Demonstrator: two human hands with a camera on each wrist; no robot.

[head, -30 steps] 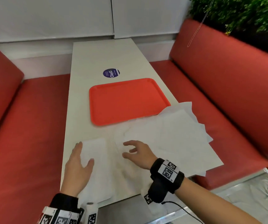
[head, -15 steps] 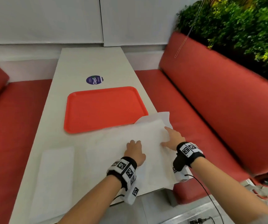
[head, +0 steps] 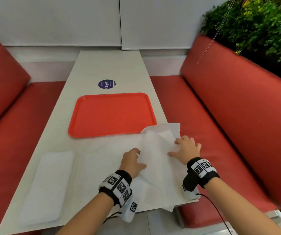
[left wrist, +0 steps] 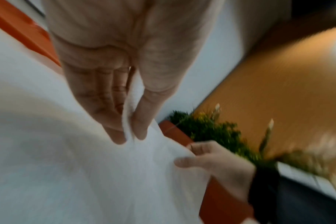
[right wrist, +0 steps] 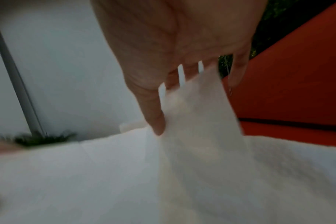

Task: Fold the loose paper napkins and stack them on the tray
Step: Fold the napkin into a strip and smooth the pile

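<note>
A red tray [head: 112,114] lies bare in the middle of the white table [head: 109,65]. One folded napkin [head: 49,185] lies flat at the near left. Several loose white napkins [head: 160,187] are piled at the near right, overlapping the tray's near right corner. The top napkin [head: 155,146] is raised and creased above the pile. My left hand [head: 137,151] pinches its left side between thumb and fingers [left wrist: 115,133]. My right hand [head: 175,146] holds its right edge, the sheet [right wrist: 197,115] passing between the thumb [right wrist: 155,119] and the fingers.
Red padded benches [head: 229,116] run along both sides of the table. A round blue sticker [head: 107,84] sits beyond the tray. Green plants [head: 255,26] stand behind the right bench. The napkin pile overhangs the table's near right edge.
Both hands lay on the napkin pile; now they pinch the top napkin, which has lifted off the pile and creased. The view has shifted slightly.
</note>
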